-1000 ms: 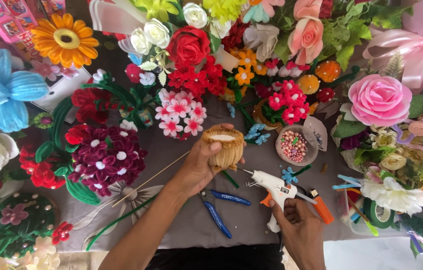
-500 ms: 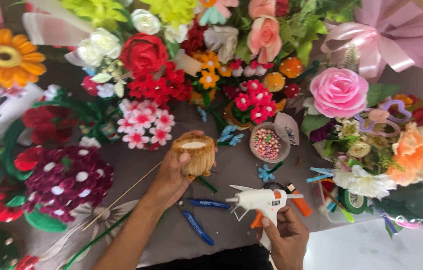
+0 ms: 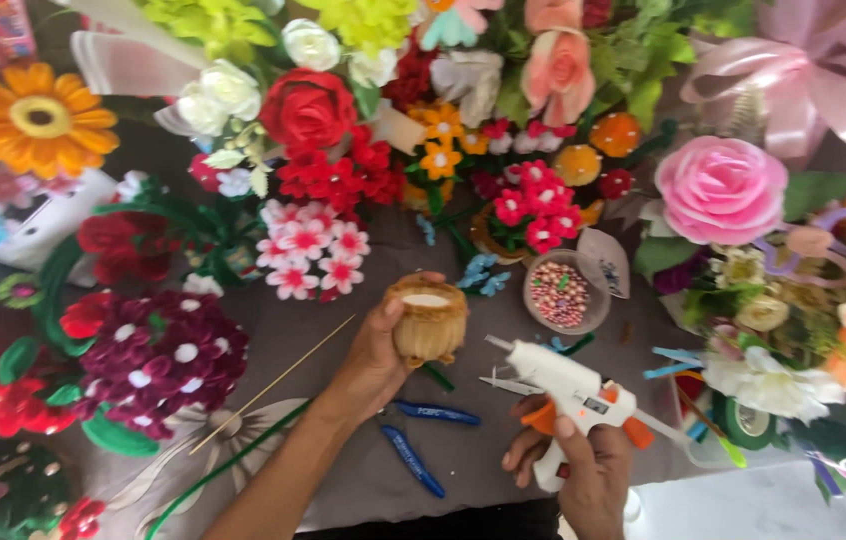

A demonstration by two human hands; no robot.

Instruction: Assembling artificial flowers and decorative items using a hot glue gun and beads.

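My left hand (image 3: 375, 352) grips a small tan woven basket (image 3: 429, 322) with a pale filling at its top, held just above the grey table (image 3: 483, 462). My right hand (image 3: 583, 468) holds a white glue gun (image 3: 571, 386) with an orange trigger, its nozzle pointing left toward the basket and a short gap away from it. A thin wooden stick (image 3: 273, 384) lies slanted to the left of my left wrist. Blue-handled pliers (image 3: 421, 440) lie on the table between my two forearms.
Handmade flowers ring the work area: a maroon cluster (image 3: 155, 352) left, pink-white blooms (image 3: 309, 250), red roses (image 3: 309, 108), a big pink rose (image 3: 721, 188) right. A round dish of beads (image 3: 563, 294) sits behind the glue gun. Green tape (image 3: 745, 424) lies right.
The view has shifted slightly, so everything sits a little lower and to the left. Both hands keep their hold; the glue gun's nozzle stays pointed at the basket.
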